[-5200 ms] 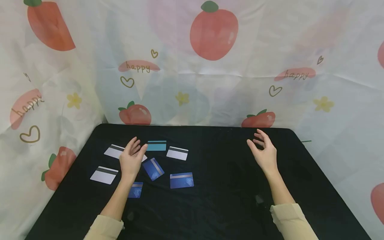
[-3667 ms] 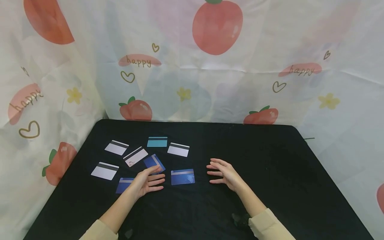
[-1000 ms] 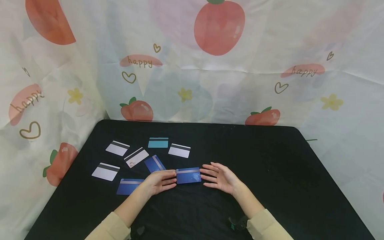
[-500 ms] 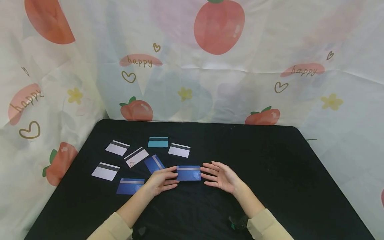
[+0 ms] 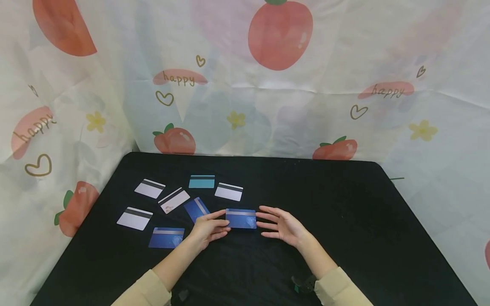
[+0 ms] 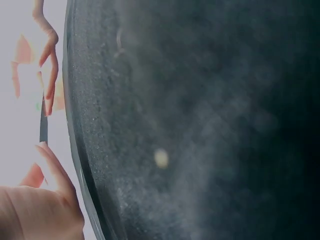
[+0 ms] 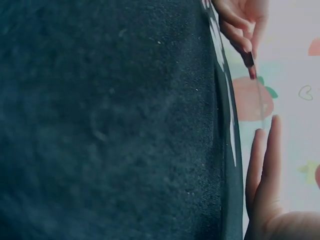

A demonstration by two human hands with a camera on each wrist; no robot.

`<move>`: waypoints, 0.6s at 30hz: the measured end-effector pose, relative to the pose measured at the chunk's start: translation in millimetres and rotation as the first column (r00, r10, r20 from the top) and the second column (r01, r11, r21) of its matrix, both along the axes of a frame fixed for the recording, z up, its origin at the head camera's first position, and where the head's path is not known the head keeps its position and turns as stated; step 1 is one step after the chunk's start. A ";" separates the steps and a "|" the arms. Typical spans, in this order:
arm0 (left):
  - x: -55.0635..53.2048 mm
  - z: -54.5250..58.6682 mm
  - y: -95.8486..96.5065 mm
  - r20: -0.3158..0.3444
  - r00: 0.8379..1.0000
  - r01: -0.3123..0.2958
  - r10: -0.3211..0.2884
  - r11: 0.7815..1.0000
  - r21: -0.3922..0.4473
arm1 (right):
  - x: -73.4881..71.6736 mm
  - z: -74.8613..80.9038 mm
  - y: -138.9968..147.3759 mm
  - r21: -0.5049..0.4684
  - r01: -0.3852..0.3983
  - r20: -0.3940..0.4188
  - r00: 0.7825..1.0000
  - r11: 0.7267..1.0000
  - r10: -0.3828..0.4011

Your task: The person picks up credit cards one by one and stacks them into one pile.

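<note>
In the head view a blue card (image 5: 240,219) with a pale stripe is held above the black table, face up. My left hand (image 5: 208,229) pinches its left edge between thumb and fingers. At the card's right edge is my right hand (image 5: 284,227), its fingers straight and spread; the fingertips touch or nearly touch the card. Edge-on, the card appears as a thin strip (image 6: 44,129) between both hands in the left wrist view. Another blue card (image 5: 196,209) is partly covered by my left hand. A further blue card (image 5: 166,237) lies left of my left forearm.
Several white cards with dark stripes, one of them a white card (image 5: 134,219) at the left, lie on the black table (image 5: 367,221). A teal card (image 5: 201,182) lies behind them. A fruit-print curtain (image 5: 275,114) hangs around the table's far side.
My hands have come together at the blue card, which has left the table and moved slightly right and up in view. Over the last second it rose a little; the other cards stayed put.
</note>
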State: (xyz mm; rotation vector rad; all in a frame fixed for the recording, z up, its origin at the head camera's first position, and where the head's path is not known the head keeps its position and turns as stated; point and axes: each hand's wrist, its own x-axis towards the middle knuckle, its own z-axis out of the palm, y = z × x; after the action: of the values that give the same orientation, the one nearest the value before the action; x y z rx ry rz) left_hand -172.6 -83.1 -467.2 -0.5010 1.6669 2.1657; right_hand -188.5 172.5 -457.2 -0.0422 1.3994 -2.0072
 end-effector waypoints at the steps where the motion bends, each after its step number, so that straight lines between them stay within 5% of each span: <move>1: -0.3 -0.1 0.2 -0.002 1.000 -0.003 0.003 1.000 0.003 | 0.7 -0.1 -1.1 0.017 0.003 -0.020 1.000 1.000 -0.002; 11: -2.7 3.3 8.2 -0.011 1.000 -0.008 0.008 0.999 0.032 | 5.3 -4.3 -14.7 0.224 0.145 -0.064 0.989 0.964 -0.134; 18: -5.5 2.8 19.7 -0.046 0.999 0.000 0.001 1.000 0.027 | 6.6 -3.8 -16.1 0.303 0.312 -0.123 0.950 0.900 -0.288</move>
State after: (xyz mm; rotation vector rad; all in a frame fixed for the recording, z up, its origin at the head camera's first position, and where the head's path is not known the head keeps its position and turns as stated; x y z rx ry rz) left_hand -178.0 -63.4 -464.4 -0.4471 1.6584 2.2130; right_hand -181.9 156.4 -461.0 0.2611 1.8600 -2.0068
